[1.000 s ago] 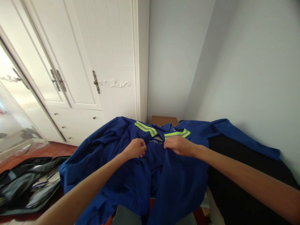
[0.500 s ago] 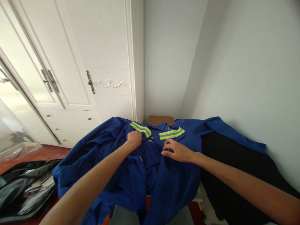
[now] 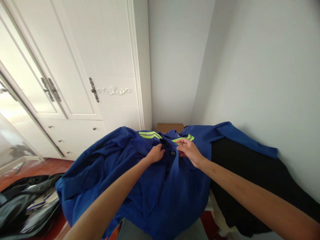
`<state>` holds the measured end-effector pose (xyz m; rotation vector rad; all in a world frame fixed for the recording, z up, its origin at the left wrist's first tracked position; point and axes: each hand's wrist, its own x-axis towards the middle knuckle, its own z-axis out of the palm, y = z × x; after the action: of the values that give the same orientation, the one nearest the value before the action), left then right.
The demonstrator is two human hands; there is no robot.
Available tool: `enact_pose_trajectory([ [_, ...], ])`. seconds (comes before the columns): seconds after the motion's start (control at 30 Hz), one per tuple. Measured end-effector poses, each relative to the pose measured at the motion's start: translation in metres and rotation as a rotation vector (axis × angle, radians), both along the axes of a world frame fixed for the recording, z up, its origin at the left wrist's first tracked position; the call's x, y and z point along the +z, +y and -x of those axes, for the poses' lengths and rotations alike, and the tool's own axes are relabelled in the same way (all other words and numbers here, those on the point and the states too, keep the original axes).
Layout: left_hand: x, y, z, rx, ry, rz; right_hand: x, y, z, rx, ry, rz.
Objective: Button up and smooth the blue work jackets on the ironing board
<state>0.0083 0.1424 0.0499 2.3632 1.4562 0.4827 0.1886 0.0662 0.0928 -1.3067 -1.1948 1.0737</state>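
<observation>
Blue jacket is spread mid-scene, far-R sleeve laid out over blk cloth. Front is gripped nr collar by L hand, pinched by R hand, hands just apart. Edges held close; fastening can't be confirmed.

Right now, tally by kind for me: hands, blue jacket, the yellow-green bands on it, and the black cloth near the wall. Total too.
Hands: 2 (left hand, right hand)
Blue jacket: 1
Yellow-green bands: 2
Black cloth: 1
Total: 6
</observation>
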Motion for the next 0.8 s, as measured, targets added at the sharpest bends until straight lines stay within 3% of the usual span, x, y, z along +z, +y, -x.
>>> enact_pose_trajectory([
  [0.13, 0.01, -0.016, 0.018, -0.073, 0.074, -0.134, -0.008, -0.003, -0.001, -0.008, -0.197, 0.131],
  [0.27, 0.015, -0.006, 0.026, -0.109, 0.133, -0.193, -0.017, 0.009, 0.005, 0.049, -0.415, 0.161],
  [0.5, -0.013, 0.018, 0.011, -0.139, 0.188, -0.123, -0.015, 0.084, 0.017, 0.019, -0.856, -0.053],
  [0.67, -0.031, 0.007, 0.01, -0.097, 0.194, -0.164, -0.029, 0.147, 0.023, 0.164, -0.973, -0.063],
  [0.8, -0.046, -0.001, 0.013, -0.008, 0.177, -0.264, -0.047, 0.183, 0.028, 0.315, -0.977, 0.007],
])
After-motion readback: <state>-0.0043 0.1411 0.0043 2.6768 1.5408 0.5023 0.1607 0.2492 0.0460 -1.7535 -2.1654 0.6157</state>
